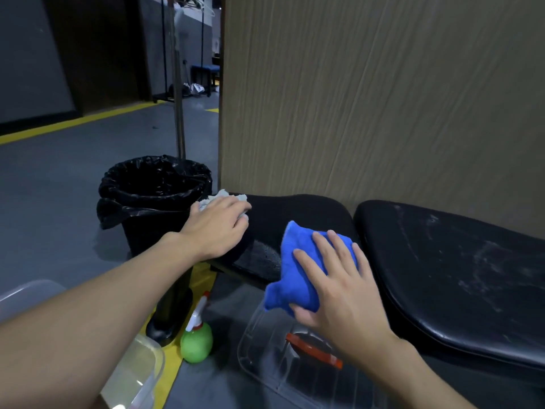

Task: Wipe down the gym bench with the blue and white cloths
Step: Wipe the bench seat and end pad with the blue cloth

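The black gym bench has a small seat pad (295, 214) on the left and a longer, scuffed back pad (460, 276) on the right. My left hand (216, 225) presses a crumpled white cloth (224, 199) onto the seat pad's far left end; most of that cloth is hidden under my fingers. My right hand (333, 278) lies flat on a blue cloth (298, 261) at the seat pad's near edge, thumb curled under the cloth's lower end.
A black bin with a black liner (153, 187) stands left of the bench. A green spray bottle (196, 340) sits on the floor beside the bench post. A clear plastic lid (289, 376) lies below my right hand, and clear tubs (138, 376) are at lower left. A wood-grain panel (383, 98) rises behind the bench.
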The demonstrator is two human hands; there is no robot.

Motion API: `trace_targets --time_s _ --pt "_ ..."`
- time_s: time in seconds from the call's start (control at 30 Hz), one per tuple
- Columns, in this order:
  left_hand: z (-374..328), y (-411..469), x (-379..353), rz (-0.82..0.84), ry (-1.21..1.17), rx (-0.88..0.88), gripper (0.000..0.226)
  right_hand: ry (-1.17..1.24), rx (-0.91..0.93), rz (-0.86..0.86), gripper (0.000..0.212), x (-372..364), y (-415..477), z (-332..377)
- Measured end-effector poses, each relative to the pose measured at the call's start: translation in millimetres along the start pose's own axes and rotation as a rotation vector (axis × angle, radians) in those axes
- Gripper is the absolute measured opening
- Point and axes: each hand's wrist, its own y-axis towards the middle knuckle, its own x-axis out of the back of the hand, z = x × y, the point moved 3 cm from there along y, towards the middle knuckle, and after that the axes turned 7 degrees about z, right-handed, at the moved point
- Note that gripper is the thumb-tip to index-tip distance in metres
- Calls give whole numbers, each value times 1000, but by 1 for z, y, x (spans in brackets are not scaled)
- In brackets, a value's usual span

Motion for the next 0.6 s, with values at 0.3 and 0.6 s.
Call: trace_targets --time_s 0.3,0.6 --pt "-30 1 1 -97 143 -118 49 254 -349 -61 82 3 -33 -5" --pt "-39 7 -19 18 217 -41 51 384 -445 82 71 2 26 -33"
